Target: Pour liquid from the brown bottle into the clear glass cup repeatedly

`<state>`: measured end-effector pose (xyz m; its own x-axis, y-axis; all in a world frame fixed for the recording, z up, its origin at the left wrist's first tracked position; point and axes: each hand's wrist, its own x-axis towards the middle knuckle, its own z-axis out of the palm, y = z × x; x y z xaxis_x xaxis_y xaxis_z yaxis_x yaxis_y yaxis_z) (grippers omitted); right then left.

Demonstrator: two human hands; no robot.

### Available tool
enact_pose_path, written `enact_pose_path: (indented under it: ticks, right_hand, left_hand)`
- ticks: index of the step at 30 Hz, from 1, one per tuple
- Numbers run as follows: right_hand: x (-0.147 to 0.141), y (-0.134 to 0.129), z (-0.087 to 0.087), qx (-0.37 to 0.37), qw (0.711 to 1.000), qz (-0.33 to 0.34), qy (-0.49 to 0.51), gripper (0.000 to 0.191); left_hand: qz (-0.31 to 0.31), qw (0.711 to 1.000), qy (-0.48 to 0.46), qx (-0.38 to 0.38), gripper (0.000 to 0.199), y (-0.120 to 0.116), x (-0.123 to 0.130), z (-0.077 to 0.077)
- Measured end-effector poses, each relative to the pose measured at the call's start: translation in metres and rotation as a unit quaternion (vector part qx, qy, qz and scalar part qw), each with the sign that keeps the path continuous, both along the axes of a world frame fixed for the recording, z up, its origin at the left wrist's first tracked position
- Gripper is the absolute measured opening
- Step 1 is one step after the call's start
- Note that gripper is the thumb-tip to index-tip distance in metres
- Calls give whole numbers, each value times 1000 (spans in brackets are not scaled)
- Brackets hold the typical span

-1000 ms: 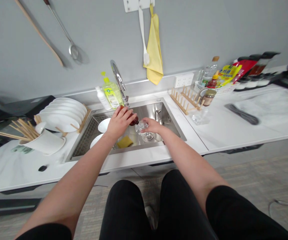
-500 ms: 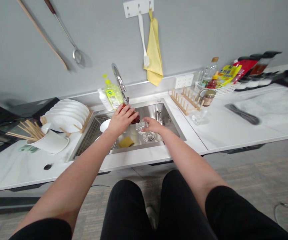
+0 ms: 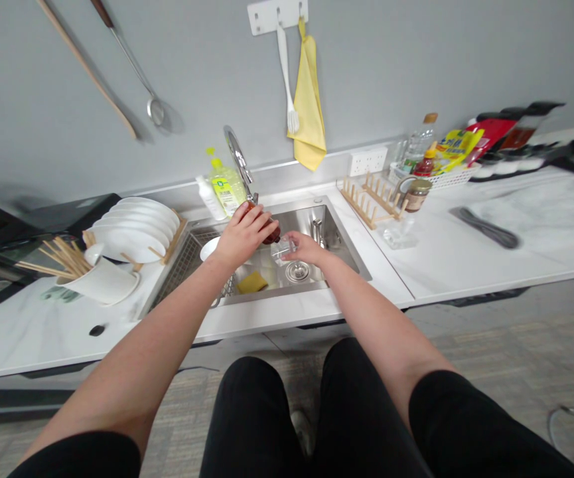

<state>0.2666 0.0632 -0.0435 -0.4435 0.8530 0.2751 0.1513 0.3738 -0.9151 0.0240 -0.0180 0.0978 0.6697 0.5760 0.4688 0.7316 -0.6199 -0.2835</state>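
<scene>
Over the sink (image 3: 361,262), my left hand (image 3: 243,234) is wrapped around a dark reddish-brown bottle (image 3: 271,234), tilted with its narrow end down to the right. My right hand (image 3: 309,249) grips a small clear container (image 3: 283,249) just below that end. Whether the two touch, or anything flows between them, I cannot tell. Beneath my hands, a yellow sponge (image 3: 252,282) lies in the basin, left of the round drain (image 3: 297,271). A white bowl (image 3: 209,248) is partly hidden behind my left forearm. The chrome faucet (image 3: 237,156) rises behind my left hand.
White plates (image 3: 132,229) stand in a rack at left, behind a white chopstick holder (image 3: 100,282). Soap bottles (image 3: 224,189) are beside the faucet. Right of the sink are a wooden rack (image 3: 371,199), a jar (image 3: 417,195), a clear dish (image 3: 399,237) and a dark coiled cable (image 3: 486,227).
Both hands keep nearly the same pose, the bottle tilted over the clear container. The whole view has shifted very slightly.
</scene>
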Motion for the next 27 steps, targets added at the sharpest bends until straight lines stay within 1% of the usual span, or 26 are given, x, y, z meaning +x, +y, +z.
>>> enact_pose_path:
  ticks: [3, 7, 12, 19, 23, 25, 27]
  right_hand:
    - [0, -1, 1, -8, 1000, 6, 9, 67]
    - [-1, -1, 1, -19, 999, 18, 24, 69]
    - [-1, 0, 0, -16, 999, 17, 22, 69]
    - [0, 0, 0, -17, 999, 23, 36, 67]
    - [0, 1, 0, -13, 999, 28, 42, 67]
    - [0, 2, -1, -15, 999, 27, 42, 68]
    - [-1, 2, -1, -22, 998, 27, 43, 68]
  left_hand:
    - [-3, 1000, -11, -4, 52, -1, 1, 2]
    - [-5, 1000, 6, -3, 50, -4, 4, 6]
    - [-14, 1000, 12, -5, 45, -4, 7, 12]
    - [-14, 1000, 6, -8, 47, -3, 8, 14]
    - [10, 1000, -12, -4, 49, -5, 5, 9]
    - [25, 999, -30, -1, 54, -7, 1, 3]
    - [42, 998, -52, 5, 62, -8, -3, -7]
